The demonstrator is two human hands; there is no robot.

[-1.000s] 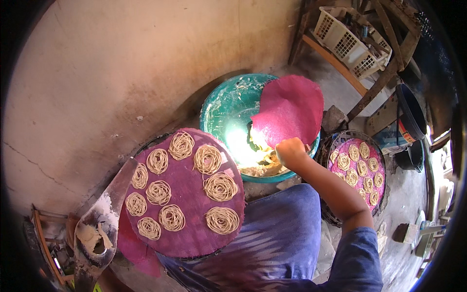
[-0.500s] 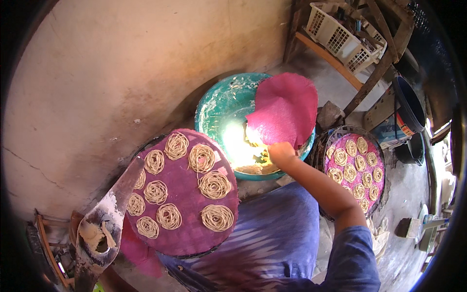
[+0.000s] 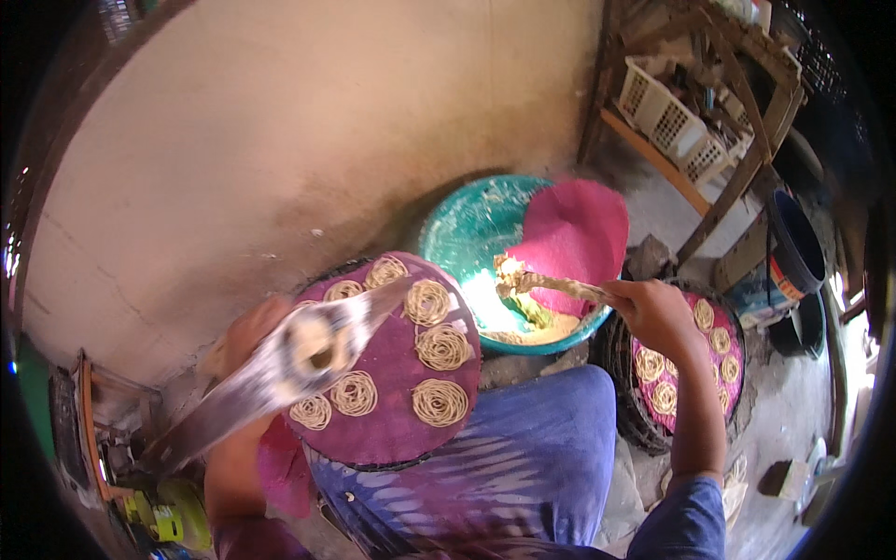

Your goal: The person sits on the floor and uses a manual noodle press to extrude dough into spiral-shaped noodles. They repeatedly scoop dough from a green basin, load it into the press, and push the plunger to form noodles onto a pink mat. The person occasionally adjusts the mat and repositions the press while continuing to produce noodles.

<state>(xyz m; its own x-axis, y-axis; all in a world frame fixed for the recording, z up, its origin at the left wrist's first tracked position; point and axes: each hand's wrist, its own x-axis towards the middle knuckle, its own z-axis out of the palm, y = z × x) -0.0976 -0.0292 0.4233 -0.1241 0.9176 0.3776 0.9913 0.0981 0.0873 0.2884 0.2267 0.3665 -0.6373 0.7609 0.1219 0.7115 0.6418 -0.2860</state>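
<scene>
My right hand (image 3: 649,313) is closed round the end of a short, rough stick (image 3: 565,286). A crumbly pale yellow lump of dough (image 3: 509,275) clings to its far tip, above the green basin (image 3: 467,210). Inside the basin are a pink cloth (image 3: 579,243) and more yellowish dough (image 3: 551,329). My left hand (image 3: 257,329) is at the far edge of a long wooden board (image 3: 219,406) and seems to grip it, its fingers blurred and partly hidden. The board has a dough-smeared hole and slants over a round purple cloth-covered tray (image 3: 392,397) bearing several noodle coils (image 3: 441,402).
To the right stands another round tray (image 3: 686,420) with smaller noodle coils. Behind it are a dark-rimmed bucket (image 3: 793,247) and a stone (image 3: 649,257). A white plastic crate (image 3: 677,121) sits on a wooden rack. The wall (image 3: 308,121) runs behind the basin.
My right hand has drawn back from the basin, lifting the stick with dough on it. My left hand has come into view, and the board has moved up and right over the tray.
</scene>
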